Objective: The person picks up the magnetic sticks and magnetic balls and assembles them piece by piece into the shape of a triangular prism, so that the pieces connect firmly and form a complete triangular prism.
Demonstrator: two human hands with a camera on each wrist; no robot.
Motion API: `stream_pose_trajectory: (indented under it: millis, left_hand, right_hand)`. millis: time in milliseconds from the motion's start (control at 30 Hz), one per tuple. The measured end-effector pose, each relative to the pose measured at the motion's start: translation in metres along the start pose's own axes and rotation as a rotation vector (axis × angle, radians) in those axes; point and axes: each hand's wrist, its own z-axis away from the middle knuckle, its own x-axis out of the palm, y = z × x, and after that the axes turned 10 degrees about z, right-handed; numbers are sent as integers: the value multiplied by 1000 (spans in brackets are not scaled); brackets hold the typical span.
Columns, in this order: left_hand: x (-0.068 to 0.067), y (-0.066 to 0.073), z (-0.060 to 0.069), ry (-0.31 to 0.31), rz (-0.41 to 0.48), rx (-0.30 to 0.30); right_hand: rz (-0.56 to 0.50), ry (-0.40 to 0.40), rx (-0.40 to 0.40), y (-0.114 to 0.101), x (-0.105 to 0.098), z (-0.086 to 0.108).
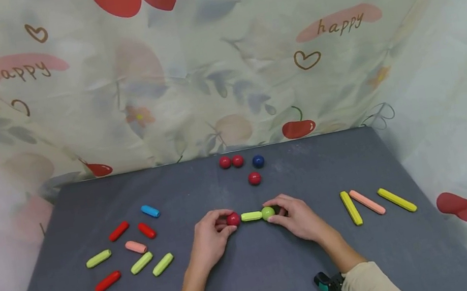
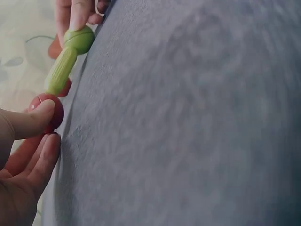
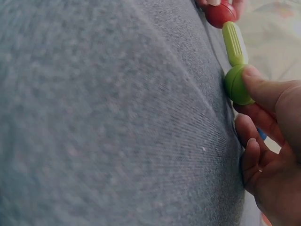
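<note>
Near the middle of the table, my left hand (image 1: 209, 237) pinches a red ball (image 1: 233, 219) between thumb and fingers. My right hand (image 1: 297, 217) pinches a green ball (image 1: 268, 213) in the same manner. Between the two balls lies a short yellow-green ribbed rod (image 1: 251, 216), its ends meeting or nearly meeting both. In the left wrist view the rod (image 2: 61, 70) runs from the red ball (image 2: 52, 112) up to the green one (image 2: 80, 40). The right wrist view shows the thumb pressed on the green ball (image 3: 238, 84).
Behind the hands sit several red balls (image 1: 255, 178) and a blue ball (image 1: 258, 161). To the left lie several short rods, among them a blue rod (image 1: 150, 211) and a red rod (image 1: 108, 282). Longer yellow rods (image 1: 396, 200) and a pink rod (image 1: 367, 202) lie right.
</note>
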Motion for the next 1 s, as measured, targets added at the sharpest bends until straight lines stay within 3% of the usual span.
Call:
stream_pose_trajectory:
  millis: [233, 367, 467, 567, 800, 1000]
  left_hand:
    - [2, -1, -2, 19, -1, 21]
    - [-6, -3, -2, 3, -41, 36]
    - [-24, -2, 0, 14, -56, 34]
    - [-51, -3, 6, 43, -60, 28]
    - [-114, -18, 35, 117, -107, -47]
    - [-139, -32, 62, 160, -182, -131]
  right_hand:
    - [7, -5, -15, -2, 2, -1]
    - [6, -3, -6, -1, 2, -1]
    - [7, -6, 1, 0, 2, 0]
    - [12, -4, 1, 1, 2, 0]
    - [16, -6, 8, 1, 4, -2]
    - [-2, 0, 14, 1, 4, -1]
